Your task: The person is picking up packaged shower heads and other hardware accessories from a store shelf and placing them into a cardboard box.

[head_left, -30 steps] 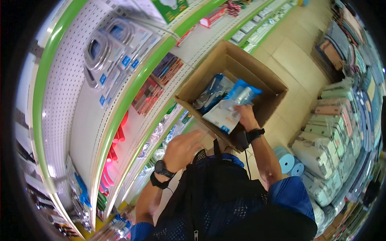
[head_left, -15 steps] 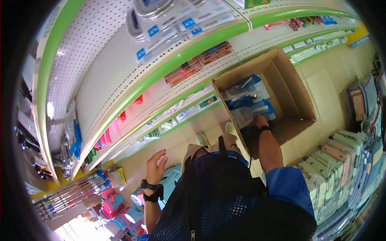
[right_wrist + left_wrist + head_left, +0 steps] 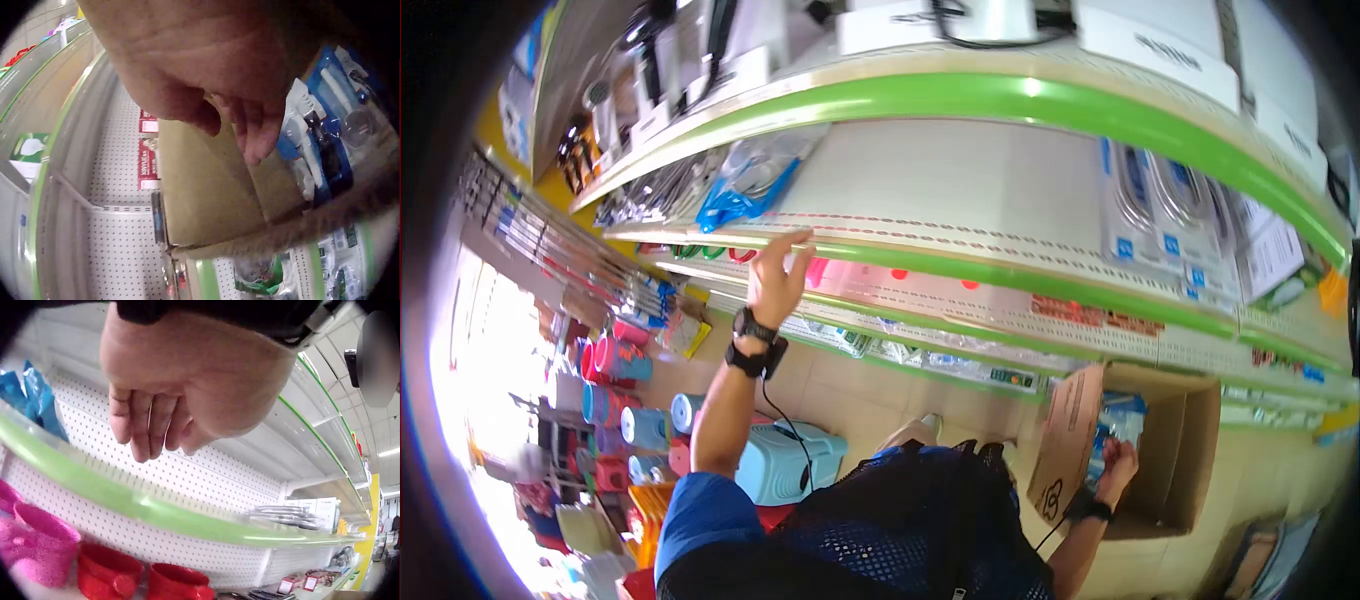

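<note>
See the blue packs (image 3: 1122,415) inside the cardboard box (image 3: 1066,440), just beyond the right grip (image 3: 1116,470), loosely bent and seemingly empty, well apart from the left grip (image 3: 778,282), relaxed, empty, near the shelf (image 3: 960,170).

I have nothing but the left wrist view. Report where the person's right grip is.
Observer: The head view shows the right grip at the opening of a cardboard box.
Operator: Tell me what is in that box.
Observer: Blue-backed packs with clear fronts; the right wrist view shows them along one side.
Operator: Say whether the right grip has one.
Observer: It doesn't appear to: in the right wrist view, no pack shows between the thumb and fingers.
</note>
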The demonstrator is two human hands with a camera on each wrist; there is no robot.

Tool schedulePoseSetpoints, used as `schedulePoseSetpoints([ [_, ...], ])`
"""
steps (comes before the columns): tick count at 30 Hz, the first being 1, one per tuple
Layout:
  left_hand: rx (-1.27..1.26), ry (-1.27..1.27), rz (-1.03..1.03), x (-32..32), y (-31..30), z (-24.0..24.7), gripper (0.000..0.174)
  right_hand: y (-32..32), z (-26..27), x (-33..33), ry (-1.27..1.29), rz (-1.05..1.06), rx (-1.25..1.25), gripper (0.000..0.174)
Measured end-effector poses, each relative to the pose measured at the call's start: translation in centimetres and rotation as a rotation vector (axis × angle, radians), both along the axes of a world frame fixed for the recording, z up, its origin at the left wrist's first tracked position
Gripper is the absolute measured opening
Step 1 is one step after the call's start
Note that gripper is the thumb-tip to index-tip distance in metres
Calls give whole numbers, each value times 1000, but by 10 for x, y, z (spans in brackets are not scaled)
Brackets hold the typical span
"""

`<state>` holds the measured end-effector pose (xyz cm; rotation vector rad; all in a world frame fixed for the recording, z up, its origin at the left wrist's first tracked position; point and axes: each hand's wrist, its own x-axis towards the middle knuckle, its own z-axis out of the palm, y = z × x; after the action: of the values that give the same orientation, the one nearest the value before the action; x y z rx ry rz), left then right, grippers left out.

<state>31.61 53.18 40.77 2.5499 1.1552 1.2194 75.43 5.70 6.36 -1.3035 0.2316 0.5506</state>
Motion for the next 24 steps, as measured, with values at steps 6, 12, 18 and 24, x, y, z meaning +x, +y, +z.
schedulePoseSetpoints([
  [6,236,259,225,-61,98,17,64,32,19,-55,-383,71,-124,15],
  [12,183,520,224,-91,148,14,80,59,66,-95,-553,28,-328,11],
  [18,206,531,11,-105,159,17,56,97,101,-130,-473,73,-248,16],
  [24,397,434,-66,-93,170,-1,28,177,169,-182,-577,351,-149,21],
])
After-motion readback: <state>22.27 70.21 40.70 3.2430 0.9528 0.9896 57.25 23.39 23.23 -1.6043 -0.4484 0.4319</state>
